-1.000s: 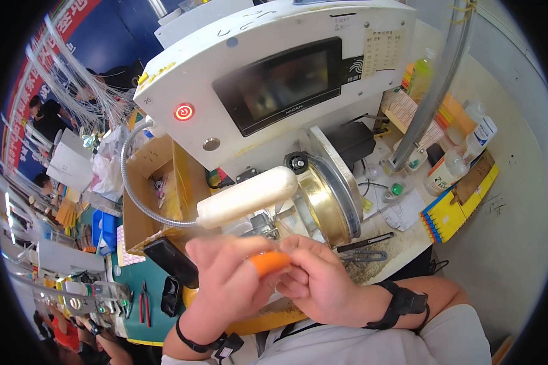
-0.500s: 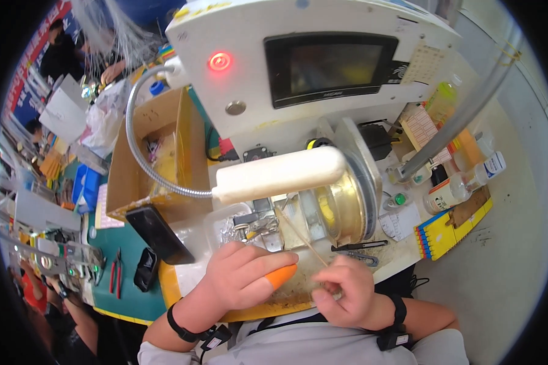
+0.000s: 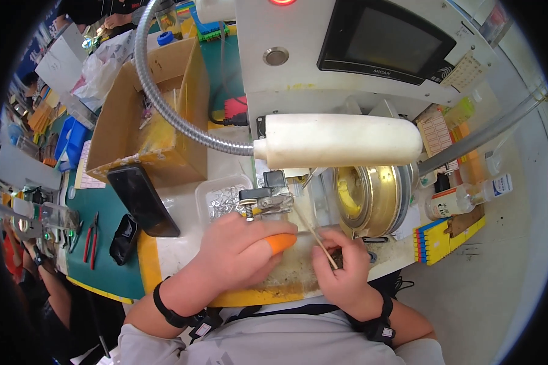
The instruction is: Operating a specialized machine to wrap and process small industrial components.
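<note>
My right hand [image 3: 346,271] is closed on a thin wooden stick [image 3: 311,229], pinched between thumb and fingers, its far end pointing up and left toward a small metal clamp fixture [image 3: 268,202]. My left hand [image 3: 228,255] rests just below that fixture with curled fingers; an orange finger cot [image 3: 281,243] covers one fingertip. Whatever the left fingers hold, if anything, is hidden under the hand. Left of the fixture, a clear plastic tray [image 3: 202,204] contains many small silvery metal pieces. A round brass-coloured drum [image 3: 371,201] stands to the right of the stick.
A white lamp [image 3: 341,141] on a flexible metal neck hangs over the work spot. Behind stands a white machine with a dark screen [image 3: 380,45]. A cardboard box [image 3: 192,134], a leaning black phone [image 3: 141,201] and red pliers [image 3: 91,242] lie left; bottles [image 3: 450,202] stand right.
The view has shifted, so the machine sits higher and further right. My right hand has moved closer to my left, and the stick now stands more steeply between its fingers.
</note>
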`<state>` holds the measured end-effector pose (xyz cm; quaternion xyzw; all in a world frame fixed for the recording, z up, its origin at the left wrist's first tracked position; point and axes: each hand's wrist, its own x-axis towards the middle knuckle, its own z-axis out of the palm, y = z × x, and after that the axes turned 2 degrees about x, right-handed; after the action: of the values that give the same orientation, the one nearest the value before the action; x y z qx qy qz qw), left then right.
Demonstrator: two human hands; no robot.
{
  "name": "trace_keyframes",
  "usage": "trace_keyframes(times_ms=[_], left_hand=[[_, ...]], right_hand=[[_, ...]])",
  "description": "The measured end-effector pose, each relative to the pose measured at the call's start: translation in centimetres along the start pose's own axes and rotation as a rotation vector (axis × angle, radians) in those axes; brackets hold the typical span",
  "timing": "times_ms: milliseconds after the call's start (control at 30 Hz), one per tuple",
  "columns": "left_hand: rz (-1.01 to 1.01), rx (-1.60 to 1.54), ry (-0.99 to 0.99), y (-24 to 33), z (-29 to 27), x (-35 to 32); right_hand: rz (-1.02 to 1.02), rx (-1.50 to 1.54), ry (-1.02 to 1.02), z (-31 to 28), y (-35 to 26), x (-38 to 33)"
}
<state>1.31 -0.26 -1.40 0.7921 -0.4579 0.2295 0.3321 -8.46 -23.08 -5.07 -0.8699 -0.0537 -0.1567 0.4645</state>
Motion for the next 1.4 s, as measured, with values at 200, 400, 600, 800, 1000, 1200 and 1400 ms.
trace_keyframes(times_ms=[200,400,600,800,1000,1200,1400], left_hand=[[-0.037,-0.016,-0.018,0.0,0.0,-0.3],[-0.03,-0.019,-0.019,0.0,-0.1,0.0],[-0.039,-0.025,-0.029,-0.1,0.0,-0.1],[-0.049,-0.022,-0.032,0.1,-0.1,-0.1],[-0.039,-0.016,-0.037,0.1,-0.1,0.1],[-0.044,-0.017,-0.035,0.0,-0.1,0.0],[-0.046,-0.026,-0.031,0.1,0.0,0.0]], right_hand=[[-0.349,0.0,0.217,-3.1,-0.3,0.4],[-0.673,0.093,0.493,-3.7,-1.2,2.3],[-0.731,0.062,0.469,-3.7,-1.5,2.1],[-0.679,0.01,0.383,-4.4,-1.2,1.7],[-0.708,0.005,0.394,-4.4,-1.5,1.6],[-0.674,0.002,0.292,-4.9,-1.5,1.4],[-0.706,0.011,0.392,-4.5,-1.6,1.4]])
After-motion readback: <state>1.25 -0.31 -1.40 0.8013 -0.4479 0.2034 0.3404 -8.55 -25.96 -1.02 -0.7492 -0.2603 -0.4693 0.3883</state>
